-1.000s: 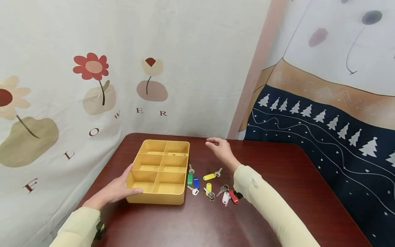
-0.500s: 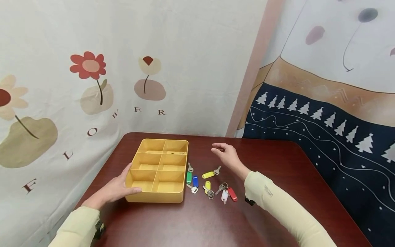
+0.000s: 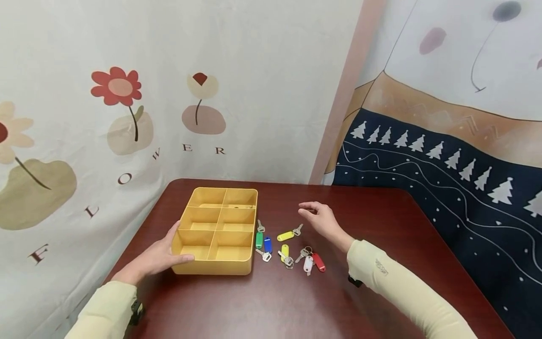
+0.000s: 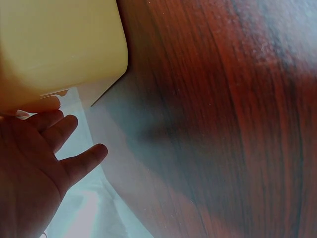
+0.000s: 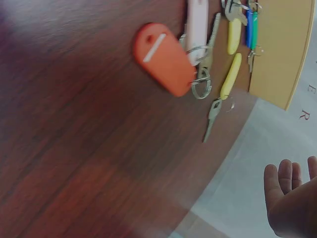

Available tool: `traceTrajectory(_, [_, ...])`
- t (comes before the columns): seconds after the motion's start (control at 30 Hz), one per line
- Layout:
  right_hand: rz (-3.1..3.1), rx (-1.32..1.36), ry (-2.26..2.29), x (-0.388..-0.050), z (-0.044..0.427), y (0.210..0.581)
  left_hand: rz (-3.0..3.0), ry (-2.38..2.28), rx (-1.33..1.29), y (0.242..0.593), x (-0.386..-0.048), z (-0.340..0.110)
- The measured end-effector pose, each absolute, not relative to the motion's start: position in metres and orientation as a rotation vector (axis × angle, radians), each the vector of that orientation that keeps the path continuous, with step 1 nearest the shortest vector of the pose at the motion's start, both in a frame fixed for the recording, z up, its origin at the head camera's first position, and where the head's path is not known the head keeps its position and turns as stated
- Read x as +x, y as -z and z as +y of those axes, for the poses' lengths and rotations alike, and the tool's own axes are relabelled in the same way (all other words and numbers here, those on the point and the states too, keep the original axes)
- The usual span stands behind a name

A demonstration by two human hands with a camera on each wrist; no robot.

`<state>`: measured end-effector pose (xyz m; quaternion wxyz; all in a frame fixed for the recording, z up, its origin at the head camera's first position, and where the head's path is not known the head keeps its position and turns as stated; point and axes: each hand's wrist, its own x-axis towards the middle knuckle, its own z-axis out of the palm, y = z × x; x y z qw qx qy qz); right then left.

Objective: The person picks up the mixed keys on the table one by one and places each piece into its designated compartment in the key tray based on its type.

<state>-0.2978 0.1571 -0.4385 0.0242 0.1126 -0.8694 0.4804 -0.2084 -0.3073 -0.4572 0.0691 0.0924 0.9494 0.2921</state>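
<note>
My left hand rests against the near left corner of a yellow box with several compartments. Its thumb lies along the front rim, its fingers along the left wall. In the left wrist view, some fingers stand spread apart from the box. Over the table, my right hand hovers with loosely bent fingers and nothing visible in it. Nearest to it are a key with a yellow tag, another yellow-tagged key, a red tag and a white tag.
Beside the box's right wall lie keys with a green tag and a blue tag. Something small shows in the far right compartment, mostly hidden. A printed cloth hangs behind the dark red table.
My right hand has drawn back to the right and slightly nearer, away from the box. My left hand has stayed on the box, and the tagged keys lie as before.
</note>
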Motion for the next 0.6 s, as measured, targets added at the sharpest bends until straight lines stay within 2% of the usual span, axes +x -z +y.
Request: traceTrajectory(0.6, [-2.758,0.324,-1.348,-0.280,0.196,0.464,2.856,-0.887,0.274,0.458,-0.211,-0.306])
